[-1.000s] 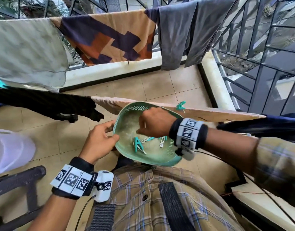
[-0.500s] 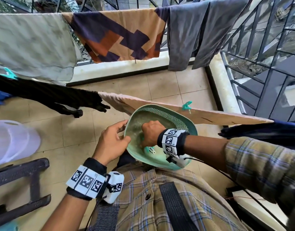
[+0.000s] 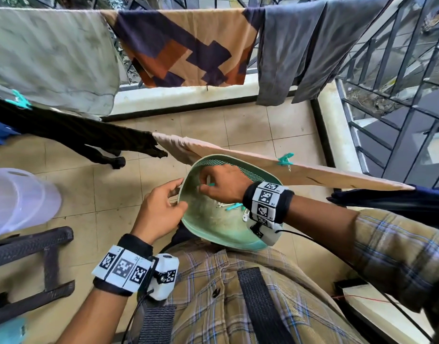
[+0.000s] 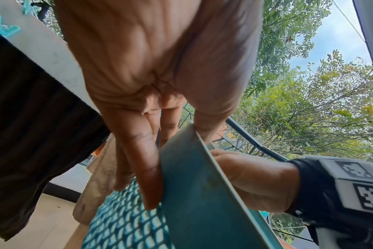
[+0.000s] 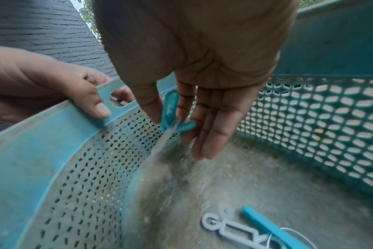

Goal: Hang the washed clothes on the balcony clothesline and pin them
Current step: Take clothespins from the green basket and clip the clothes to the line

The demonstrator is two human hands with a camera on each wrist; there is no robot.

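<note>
My left hand [image 3: 175,198] grips the left rim of a teal perforated basket [image 3: 213,229] held tilted against my waist; its thumb lies over the rim [image 5: 96,107]. Inside the basket, my right hand [image 3: 206,186] pinches a teal clothespin [image 5: 170,109] between thumb and fingers. Another teal pin [image 5: 270,229] and a white pin [image 5: 228,230] lie on the basket floor. Just beyond the basket a beige cloth [image 3: 312,173] hangs on the near line, held by a teal pin [image 3: 285,160]. A black garment [image 3: 77,135] hangs to its left.
On the far line hang a pale towel [image 3: 47,58], a patterned cloth [image 3: 188,45] and grey trousers [image 3: 300,53]. A dark blue garment [image 3: 387,202] hangs at the right. A white tub [image 3: 17,199] and a dark stool [image 3: 27,264] stand at the left; the metal railing [image 3: 399,95] closes the right.
My right hand reached down among the pins on the basket floor, then rose toward the upper wall with a teal pin pinched in it. The left hand kept its hold on the rim.
</note>
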